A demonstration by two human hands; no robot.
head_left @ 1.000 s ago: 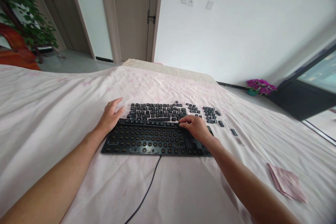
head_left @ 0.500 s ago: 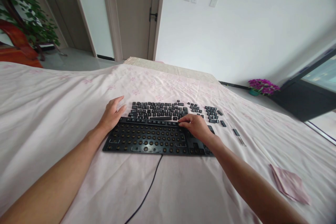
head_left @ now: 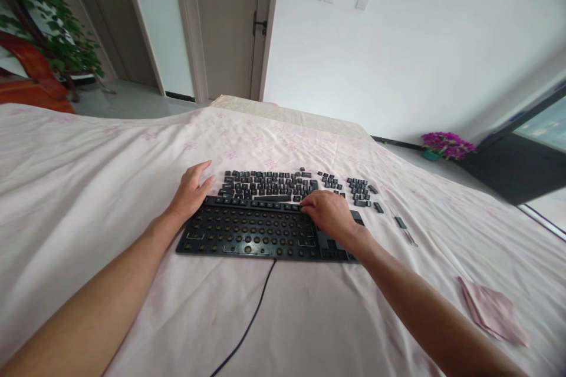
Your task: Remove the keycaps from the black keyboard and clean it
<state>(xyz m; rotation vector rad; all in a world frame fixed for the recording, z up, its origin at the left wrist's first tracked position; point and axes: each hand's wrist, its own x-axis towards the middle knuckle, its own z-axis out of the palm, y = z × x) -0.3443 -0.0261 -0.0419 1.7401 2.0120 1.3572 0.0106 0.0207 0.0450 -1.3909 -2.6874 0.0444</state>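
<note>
"What's new from my remote seat?"

"I see the right hand [head_left: 326, 212], fingers tucked tighter now, over the top row [head_left: 266, 205] of the keyboard [head_left: 256, 231] on the cloth [head_left: 336, 318]; what its grip holds, I cannot tell."

"And the left hand [head_left: 190, 193]?"

"Spread wide beside the keyboard's far left corner, little changed."

"Meaning?"

"Work centres on that row, I judge; loose keycaps [head_left: 274, 191] lie just beyond."

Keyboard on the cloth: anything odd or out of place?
Yes: the keyboard shows mostly bare key positions, with keys mainly along its top row. Loose keycaps lie beyond it on the cloth. No obvious spill.
</note>
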